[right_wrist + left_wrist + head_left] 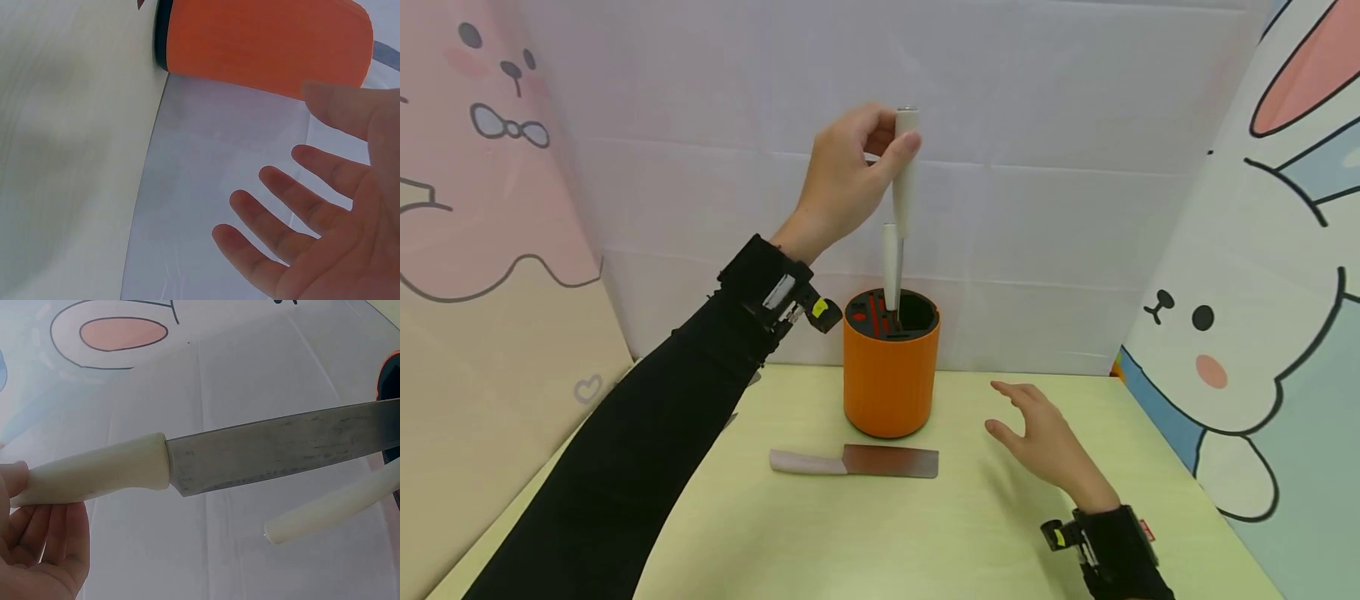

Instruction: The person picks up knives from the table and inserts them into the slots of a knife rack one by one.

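My left hand (857, 171) pinches the upper end of a white-handled kitchen knife (906, 179) above an orange knife block (891, 383). In the left wrist view that knife's broad blade (281, 447) shows, its far end reaching the block's dark top. A second white handle (891, 267) stands in a slot of the block, beside the held knife. On the table in front of the block lies a cleaver (887, 461), its pale handle to the left. My right hand (1048, 437) hovers right of the block, fingers spread and holding nothing.
The pale yellow-green table (985, 533) runs back to a white cloth wall (1045, 208). Cartoon-printed panels (1240, 333) stand on both sides. Small grey tips (755, 379) of something peek out behind my left forearm.
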`<state>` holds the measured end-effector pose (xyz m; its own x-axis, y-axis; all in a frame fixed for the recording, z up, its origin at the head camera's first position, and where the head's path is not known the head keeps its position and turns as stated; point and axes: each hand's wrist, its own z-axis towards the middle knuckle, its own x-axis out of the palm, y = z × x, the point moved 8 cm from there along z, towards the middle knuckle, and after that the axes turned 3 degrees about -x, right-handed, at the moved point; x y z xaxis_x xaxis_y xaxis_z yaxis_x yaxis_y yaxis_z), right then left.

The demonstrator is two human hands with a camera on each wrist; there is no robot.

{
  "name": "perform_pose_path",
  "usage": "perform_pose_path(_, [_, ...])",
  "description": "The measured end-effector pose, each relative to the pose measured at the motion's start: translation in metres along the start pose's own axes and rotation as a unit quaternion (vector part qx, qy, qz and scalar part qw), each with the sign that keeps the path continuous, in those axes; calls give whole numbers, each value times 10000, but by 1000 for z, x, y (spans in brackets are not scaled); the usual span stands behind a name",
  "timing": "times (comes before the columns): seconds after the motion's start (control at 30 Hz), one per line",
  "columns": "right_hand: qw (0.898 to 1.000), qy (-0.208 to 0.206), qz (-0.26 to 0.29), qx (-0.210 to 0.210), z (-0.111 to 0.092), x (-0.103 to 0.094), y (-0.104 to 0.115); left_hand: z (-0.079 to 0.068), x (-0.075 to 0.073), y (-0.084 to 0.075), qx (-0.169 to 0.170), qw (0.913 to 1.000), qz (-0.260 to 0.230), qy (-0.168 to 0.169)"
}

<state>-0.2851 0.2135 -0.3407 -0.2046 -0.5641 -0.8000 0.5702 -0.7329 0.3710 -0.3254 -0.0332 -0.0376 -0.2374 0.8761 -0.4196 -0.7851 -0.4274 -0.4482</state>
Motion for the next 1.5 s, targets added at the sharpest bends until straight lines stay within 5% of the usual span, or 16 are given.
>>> perform_pose_path(0.73, [10000, 89, 33, 23, -3, 3, 1, -24, 34, 42, -67, 9992, 83, 376])
perform_pose_path(1.5, [10000, 56, 59, -51, -2, 4, 4, -54, 54, 78, -467, 9969, 75, 623])
